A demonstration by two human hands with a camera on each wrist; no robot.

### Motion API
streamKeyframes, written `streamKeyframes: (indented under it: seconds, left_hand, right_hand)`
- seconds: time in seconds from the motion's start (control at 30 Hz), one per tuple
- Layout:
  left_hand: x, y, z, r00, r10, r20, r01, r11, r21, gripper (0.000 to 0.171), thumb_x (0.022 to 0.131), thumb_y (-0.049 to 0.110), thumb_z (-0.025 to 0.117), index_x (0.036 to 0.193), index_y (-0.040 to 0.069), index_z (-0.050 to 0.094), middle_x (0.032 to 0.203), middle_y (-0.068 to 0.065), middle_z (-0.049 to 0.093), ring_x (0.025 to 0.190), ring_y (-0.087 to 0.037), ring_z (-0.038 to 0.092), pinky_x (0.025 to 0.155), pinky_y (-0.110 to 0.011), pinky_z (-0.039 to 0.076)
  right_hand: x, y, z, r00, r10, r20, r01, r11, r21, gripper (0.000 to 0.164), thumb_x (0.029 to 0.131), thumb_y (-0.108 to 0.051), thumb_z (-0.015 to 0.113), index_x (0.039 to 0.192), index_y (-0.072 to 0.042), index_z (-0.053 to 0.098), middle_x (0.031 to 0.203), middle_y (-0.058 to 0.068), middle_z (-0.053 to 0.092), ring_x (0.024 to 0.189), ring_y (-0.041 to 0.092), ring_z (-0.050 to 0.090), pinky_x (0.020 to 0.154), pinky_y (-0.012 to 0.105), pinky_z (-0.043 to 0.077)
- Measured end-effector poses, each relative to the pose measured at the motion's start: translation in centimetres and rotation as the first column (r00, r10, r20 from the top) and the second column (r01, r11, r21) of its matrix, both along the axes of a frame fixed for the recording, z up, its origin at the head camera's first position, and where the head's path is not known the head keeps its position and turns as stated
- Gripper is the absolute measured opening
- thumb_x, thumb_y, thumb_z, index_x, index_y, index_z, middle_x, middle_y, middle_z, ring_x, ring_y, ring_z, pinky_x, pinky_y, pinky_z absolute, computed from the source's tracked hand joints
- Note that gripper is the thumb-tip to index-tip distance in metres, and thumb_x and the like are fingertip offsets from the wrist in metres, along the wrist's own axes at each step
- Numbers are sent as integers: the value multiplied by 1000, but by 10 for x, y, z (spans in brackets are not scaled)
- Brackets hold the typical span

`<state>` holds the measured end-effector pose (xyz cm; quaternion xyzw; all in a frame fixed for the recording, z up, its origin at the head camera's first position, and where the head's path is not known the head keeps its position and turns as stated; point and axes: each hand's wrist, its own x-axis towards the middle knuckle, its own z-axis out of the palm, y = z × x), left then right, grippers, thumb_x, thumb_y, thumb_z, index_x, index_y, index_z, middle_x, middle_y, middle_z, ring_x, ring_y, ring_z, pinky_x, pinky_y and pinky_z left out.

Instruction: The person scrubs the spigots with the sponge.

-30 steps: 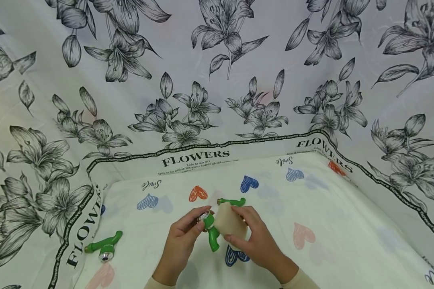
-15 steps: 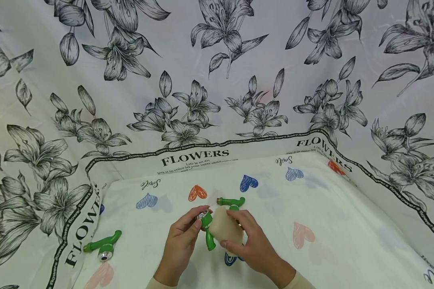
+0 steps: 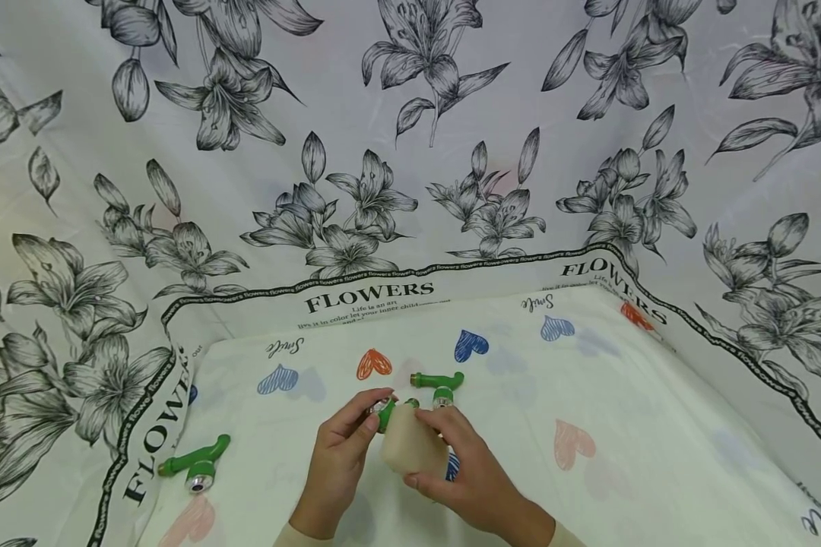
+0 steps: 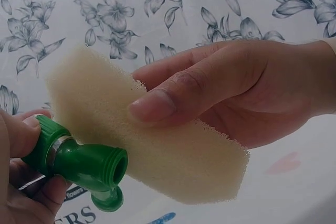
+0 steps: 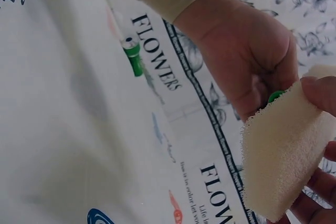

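Near the middle of the head view, my left hand (image 3: 342,452) grips a green tap (image 3: 385,414) by its knob end. Its threaded opening and spout show in the left wrist view, where the tap (image 4: 86,163) overlaps the sponge behind it. My right hand (image 3: 468,475) holds a thick beige sponge (image 3: 413,444) between thumb and fingers, right beside the tap. The sponge hides much of the tap in the head view, and nearly all of it in the right wrist view. I cannot tell whether sponge and tap touch.
Just beyond the hands lies a second green tap (image 3: 445,382) with a silver end. Another green tap (image 3: 194,462) rests at the left on the white heart-printed cloth (image 3: 657,425). A flower-printed sheet (image 3: 465,197) rises behind and at both sides.
The sponge has shifted left and slightly down in my right hand and tilted across the tap. The tap's curved spout, visible below before, is now covered. The loose taps lie as before.
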<state>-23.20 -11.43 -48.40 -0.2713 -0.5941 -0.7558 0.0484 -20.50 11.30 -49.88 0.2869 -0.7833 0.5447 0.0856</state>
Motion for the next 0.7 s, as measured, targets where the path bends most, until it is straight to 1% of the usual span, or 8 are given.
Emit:
streamKeyframes:
  seconds: [0.1, 0.23, 0.33, 0.47, 0.57, 0.7]
  left_hand:
    - [0, 0, -1, 1000, 4, 9, -4, 1000, -6, 34, 113, -5, 49, 144, -17, 56, 140, -20, 65, 130, -26, 63, 107, -34, 55]
    - [1, -1, -3, 999, 15, 50, -15, 1000, -2, 35, 114, -3, 49, 145, -17, 55, 141, -17, 66, 128, -23, 64, 107, -33, 54]
    - [1, -2, -4, 997, 22, 79, -23, 1000, 3, 36, 114, -2, 49, 146, -17, 54, 140, -16, 67, 125, -20, 65, 105, -30, 55]
    - [1, -3, -6, 995, 32, 97, -32, 999, -5, 36, 114, 0, 50, 146, -16, 54, 138, -26, 65, 120, -19, 65, 98, -28, 57]
    - [1, -3, -5, 993, 48, 108, -46, 999, -21, 36, 114, 1, 52, 147, -13, 56, 138, -32, 62, 121, -21, 66, 97, -29, 58]
    - [1, -4, -4, 991, 64, 118, -62, 998, -26, 37, 113, 1, 54, 147, -12, 56, 137, -29, 65, 123, -23, 67, 98, -31, 59]
  right_hand:
    - [0, 0, 0, 1000, -3, 3, 3, 1000, 5, 65, 98, -32, 86, 155, -26, 55, 140, -5, 58, 122, 19, 58, 102, 38, 58]
    - [-1, -1, 0, 1000, -7, 5, 7, 1000, 14, 65, 98, -33, 86, 155, -26, 55, 139, -5, 58, 121, 19, 58, 101, 38, 58]
    - [-2, 0, -2, 1000, -12, 1, 12, 1000, 23, 67, 97, -34, 87, 155, -25, 54, 141, -6, 57, 121, 18, 58, 100, 38, 58]
    - [-6, 1, -4, 1000, -27, -11, 28, 999, 29, 70, 97, -34, 88, 157, -24, 54, 143, -6, 56, 120, 18, 57, 96, 37, 59]
    - [-11, 4, -7, 998, -55, -14, 55, 998, 36, 71, 96, -34, 89, 157, -24, 54, 142, -6, 56, 117, 18, 57, 92, 36, 59]
    - [-20, 9, -14, 994, -111, -3, 111, 992, 62, 72, 95, -35, 89, 156, -23, 55, 137, -8, 57, 115, 17, 57, 88, 35, 59]
